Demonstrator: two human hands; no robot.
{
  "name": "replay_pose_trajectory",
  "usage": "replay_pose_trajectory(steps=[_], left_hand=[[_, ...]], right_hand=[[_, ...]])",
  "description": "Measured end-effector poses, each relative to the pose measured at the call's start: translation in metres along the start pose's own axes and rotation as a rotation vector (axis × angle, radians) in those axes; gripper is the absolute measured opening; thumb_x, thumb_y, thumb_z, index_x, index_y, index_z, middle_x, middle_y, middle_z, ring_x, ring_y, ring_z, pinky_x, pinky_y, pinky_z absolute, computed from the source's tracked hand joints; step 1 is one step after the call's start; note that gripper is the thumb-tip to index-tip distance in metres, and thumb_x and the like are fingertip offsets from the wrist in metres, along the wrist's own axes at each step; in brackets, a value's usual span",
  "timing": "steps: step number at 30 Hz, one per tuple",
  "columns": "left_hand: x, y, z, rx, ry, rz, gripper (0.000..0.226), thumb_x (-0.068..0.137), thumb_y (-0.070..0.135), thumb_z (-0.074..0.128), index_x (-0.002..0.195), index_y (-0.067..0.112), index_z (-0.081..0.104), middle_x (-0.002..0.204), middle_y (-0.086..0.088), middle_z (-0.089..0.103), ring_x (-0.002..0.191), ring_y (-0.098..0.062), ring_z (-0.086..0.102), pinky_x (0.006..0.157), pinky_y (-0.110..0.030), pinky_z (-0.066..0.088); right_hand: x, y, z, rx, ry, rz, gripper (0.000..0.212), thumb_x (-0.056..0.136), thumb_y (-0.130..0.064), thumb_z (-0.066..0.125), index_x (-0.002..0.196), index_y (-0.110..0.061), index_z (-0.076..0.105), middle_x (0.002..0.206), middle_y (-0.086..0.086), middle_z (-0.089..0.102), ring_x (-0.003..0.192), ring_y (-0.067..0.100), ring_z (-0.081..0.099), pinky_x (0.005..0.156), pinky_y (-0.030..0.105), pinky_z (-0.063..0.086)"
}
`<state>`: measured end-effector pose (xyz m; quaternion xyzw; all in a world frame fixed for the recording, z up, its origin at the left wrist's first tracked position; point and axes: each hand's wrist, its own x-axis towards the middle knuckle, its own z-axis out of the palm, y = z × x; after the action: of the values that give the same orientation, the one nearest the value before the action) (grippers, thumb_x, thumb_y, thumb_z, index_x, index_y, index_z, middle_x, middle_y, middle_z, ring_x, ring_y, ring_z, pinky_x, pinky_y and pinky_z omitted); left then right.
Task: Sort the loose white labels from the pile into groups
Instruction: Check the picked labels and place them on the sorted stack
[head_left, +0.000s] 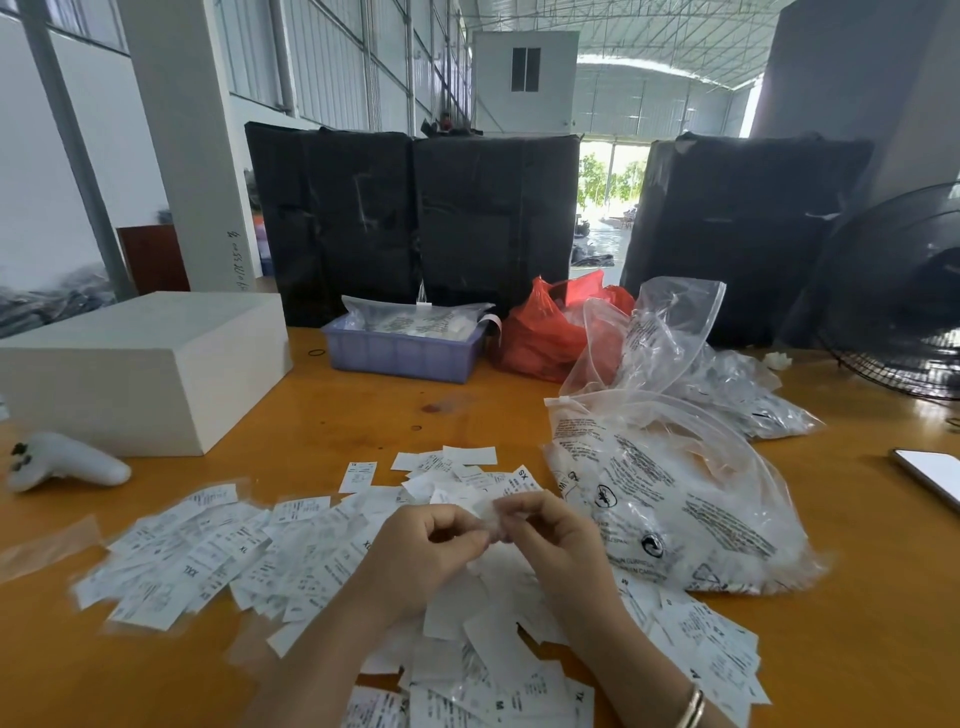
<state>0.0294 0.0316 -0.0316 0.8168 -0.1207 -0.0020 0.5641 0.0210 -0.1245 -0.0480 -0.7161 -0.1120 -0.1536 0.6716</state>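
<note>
Two hands meet over the middle of the wooden table (363, 415): the left hand (431, 545) and the right hand (550, 540) both have curled fingers pinching one small, blurred label (491, 519) held between them, just above the pile of loose white labels (218, 556). The pile spreads beneath and around the grip, reaching furthest to the left of it, with more labels nearer the person and a few scattered just beyond the fingertips. A gold bangle (693, 709) sits on the right wrist.

Close to the right of the grip lies a printed clear plastic bag (675, 499), its near edge almost touching the right hand; more clear bags are heaped behind it. Beyond the grip stand a purple tray (402, 353) with packets in it and a red plastic bag (545, 332), both well apart from the hands. Far left sit a white box (140, 364) and a white controller (62, 462). Far right are a phone (930, 475) at the table edge and a black fan (904, 296).

Bare wood shows between the pile and the tray, and along the near left edge of the table. Black wrapped bundles (415, 218) wall off the far side.
</note>
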Motion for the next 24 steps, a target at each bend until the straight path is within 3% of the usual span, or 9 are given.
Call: replay_pose_trajectory(steps=[4, 7, 10, 12, 14, 17, 20, 24], left_hand=[[-0.0003, -0.0014, -0.0024, 0.018, -0.048, -0.028, 0.004, 0.078, 0.022, 0.076, 0.075, 0.025, 0.076, 0.072, 0.009, 0.072, 0.068, 0.0, 0.064, 0.061, -0.009, 0.046], [0.0005, 0.0009, -0.0032, -0.068, 0.028, -0.071, 0.006, 0.077, 0.022, 0.076, 0.072, 0.023, 0.074, 0.073, 0.007, 0.072, 0.065, 0.0, 0.064, 0.056, -0.01, 0.045], [0.0026, 0.0016, -0.0046, -0.417, 0.176, -0.172, 0.012, 0.076, 0.024, 0.075, 0.078, 0.013, 0.069, 0.077, 0.001, 0.071, 0.076, -0.013, 0.064, 0.061, -0.023, 0.049], [0.0038, 0.002, -0.0053, -0.572, 0.223, -0.205, 0.026, 0.074, 0.027, 0.073, 0.09, 0.007, 0.068, 0.087, 0.0, 0.073, 0.088, -0.016, 0.065, 0.071, -0.029, 0.048], [0.0039, 0.0035, -0.0055, -0.662, 0.229, -0.21, 0.023, 0.079, 0.028, 0.067, 0.094, 0.01, 0.071, 0.095, 0.001, 0.075, 0.094, -0.015, 0.066, 0.077, -0.031, 0.046], [0.0022, 0.0056, -0.0059, -0.639, 0.264, -0.198, 0.016, 0.089, 0.023, 0.058, 0.081, 0.021, 0.072, 0.093, 0.0, 0.075, 0.091, -0.014, 0.068, 0.074, -0.032, 0.043], [0.0021, 0.0043, -0.006, -0.584, 0.282, -0.189, 0.012, 0.091, 0.018, 0.057, 0.095, 0.02, 0.068, 0.089, 0.0, 0.075, 0.086, -0.013, 0.07, 0.073, -0.03, 0.043], [0.0015, 0.005, -0.0045, -0.58, 0.262, -0.201, 0.015, 0.09, 0.013, 0.059, 0.092, 0.021, 0.071, 0.09, 0.0, 0.076, 0.085, -0.011, 0.071, 0.072, -0.03, 0.045]], right_hand=[[-0.0022, -0.0001, 0.0024, -0.079, -0.027, -0.034, 0.025, 0.087, -0.005, 0.062, 0.09, -0.029, 0.069, 0.075, -0.015, 0.064, 0.065, 0.002, 0.054, 0.061, 0.016, 0.045], [-0.0005, 0.0, 0.0025, 0.093, 0.083, 0.008, 0.027, 0.087, -0.007, 0.061, 0.094, -0.032, 0.07, 0.076, -0.009, 0.065, 0.071, 0.007, 0.06, 0.067, 0.018, 0.051], [0.0023, -0.0001, -0.0031, 0.376, 0.214, 0.107, 0.03, 0.088, 0.001, 0.057, 0.099, -0.026, 0.063, 0.084, 0.003, 0.07, 0.082, 0.021, 0.07, 0.069, 0.021, 0.055], [0.0038, 0.001, -0.0052, 0.384, 0.229, 0.115, 0.042, 0.088, 0.008, 0.054, 0.109, -0.028, 0.055, 0.081, -0.003, 0.067, 0.076, 0.023, 0.07, 0.064, 0.022, 0.055], [0.0047, 0.0026, -0.005, 0.362, 0.208, 0.124, 0.052, 0.086, 0.01, 0.054, 0.114, -0.034, 0.051, 0.077, -0.009, 0.061, 0.068, 0.017, 0.067, 0.062, 0.021, 0.053], [0.0021, 0.0025, -0.0033, 0.33, 0.142, 0.157, 0.034, 0.085, 0.002, 0.06, 0.1, -0.028, 0.064, 0.08, -0.004, 0.065, 0.067, 0.013, 0.063, 0.062, 0.02, 0.052], [-0.0007, -0.001, -0.0033, 0.305, 0.09, 0.172, 0.011, 0.082, -0.016, 0.067, 0.072, -0.021, 0.069, 0.072, 0.0, 0.067, 0.066, 0.011, 0.06, 0.06, 0.018, 0.05], [0.0, -0.0012, -0.0043, 0.375, 0.085, 0.242, 0.006, 0.084, -0.011, 0.065, 0.081, -0.006, 0.062, 0.082, 0.015, 0.069, 0.071, 0.021, 0.066, 0.059, 0.027, 0.052]])
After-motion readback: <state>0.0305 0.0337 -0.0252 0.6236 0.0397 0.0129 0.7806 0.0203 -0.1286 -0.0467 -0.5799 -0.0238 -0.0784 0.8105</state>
